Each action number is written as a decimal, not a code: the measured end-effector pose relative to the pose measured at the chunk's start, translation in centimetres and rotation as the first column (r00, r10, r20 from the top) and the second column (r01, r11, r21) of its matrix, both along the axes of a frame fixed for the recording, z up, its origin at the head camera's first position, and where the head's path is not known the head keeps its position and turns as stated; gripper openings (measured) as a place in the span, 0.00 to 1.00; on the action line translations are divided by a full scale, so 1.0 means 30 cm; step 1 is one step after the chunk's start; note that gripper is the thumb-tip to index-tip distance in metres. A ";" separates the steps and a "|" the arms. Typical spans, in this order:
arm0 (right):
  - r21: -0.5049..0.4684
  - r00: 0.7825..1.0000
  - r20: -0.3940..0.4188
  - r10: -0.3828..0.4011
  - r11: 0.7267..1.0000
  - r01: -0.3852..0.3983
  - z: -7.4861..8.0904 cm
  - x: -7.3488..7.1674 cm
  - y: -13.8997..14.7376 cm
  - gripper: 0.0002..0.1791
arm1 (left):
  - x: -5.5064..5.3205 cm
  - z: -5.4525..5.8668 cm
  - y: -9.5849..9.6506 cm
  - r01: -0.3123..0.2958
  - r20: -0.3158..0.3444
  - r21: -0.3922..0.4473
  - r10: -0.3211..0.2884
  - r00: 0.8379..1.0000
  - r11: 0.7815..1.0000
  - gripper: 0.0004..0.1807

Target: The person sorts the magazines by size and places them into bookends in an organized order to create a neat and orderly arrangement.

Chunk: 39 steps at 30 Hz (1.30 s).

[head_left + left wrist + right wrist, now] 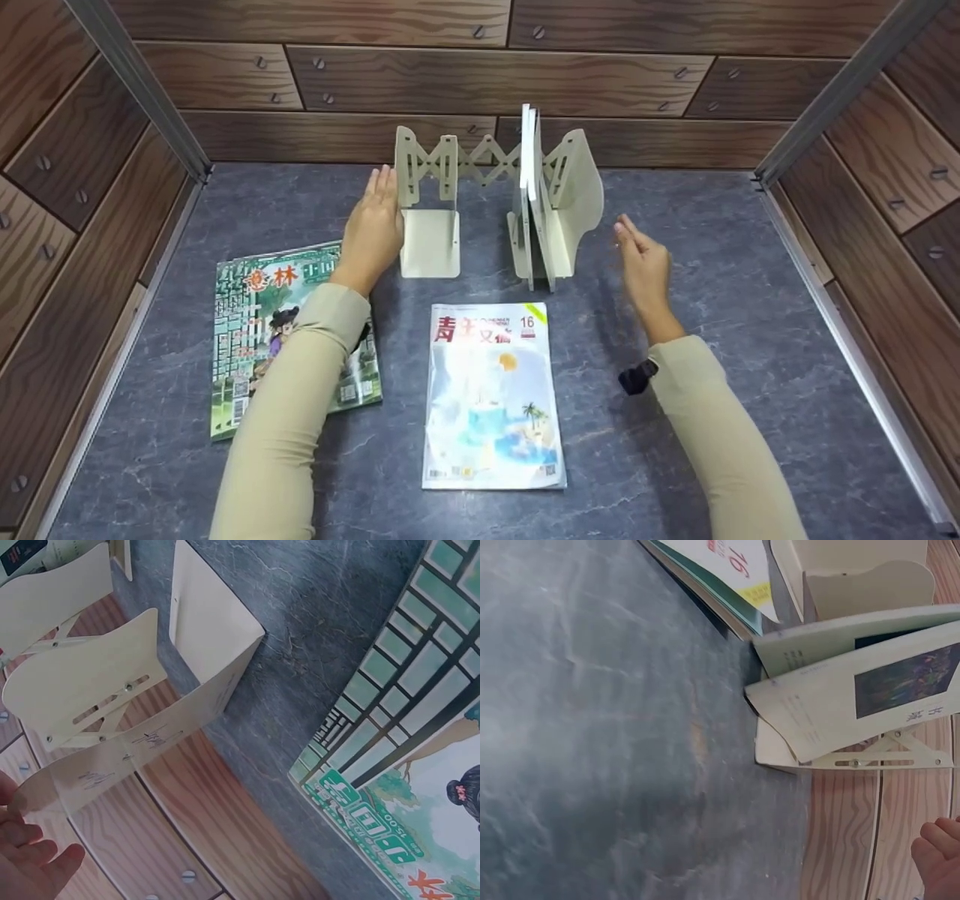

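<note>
An expandable cream metal bookend [430, 244] stands near the back wall, its zigzag lattice stretched between the upright plates. My left hand [373, 225] lies along its left end plate with fingers extended; the left wrist view shows the fingers [45, 855] at that plate's edge. Two thin books [529, 195] stand upright in the right part, leaning slightly, beside the curved right end plate [581, 195]. To the right of that plate, my right hand [646, 270] hovers apart from it, holding nothing, fingers loosely bent.
A magazine [487, 405] with a beach cover lies flat in front of the bookend. On the left, green magazines [232, 330] lie stacked, partly under my left forearm. Wood-patterned walls [495, 79] enclose the dark marbled table [720, 247] at the back and sides.
</note>
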State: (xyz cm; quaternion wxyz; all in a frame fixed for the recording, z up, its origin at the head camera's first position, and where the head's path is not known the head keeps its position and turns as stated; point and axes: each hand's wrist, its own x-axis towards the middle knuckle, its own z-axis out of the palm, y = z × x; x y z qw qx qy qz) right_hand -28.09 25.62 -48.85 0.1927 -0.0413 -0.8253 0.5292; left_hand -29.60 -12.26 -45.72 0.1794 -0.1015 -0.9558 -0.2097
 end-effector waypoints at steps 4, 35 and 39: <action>0.077 0.999 -0.046 -0.013 0.997 0.017 0.031 -0.026 -0.011 0.19 | 0.003 0.000 0.000 0.007 -0.003 -0.017 -0.007 1.000 1.000 0.29; 0.731 0.946 0.058 0.319 0.632 -0.258 0.192 -0.205 -0.034 0.27 | 0.001 0.004 -0.005 0.015 -0.027 -0.030 -0.016 1.000 0.999 0.27; 0.735 0.949 0.035 0.313 0.635 -0.237 0.182 -0.210 -0.032 0.25 | -0.003 0.008 -0.006 0.007 -0.002 -0.034 -0.007 1.000 0.999 0.28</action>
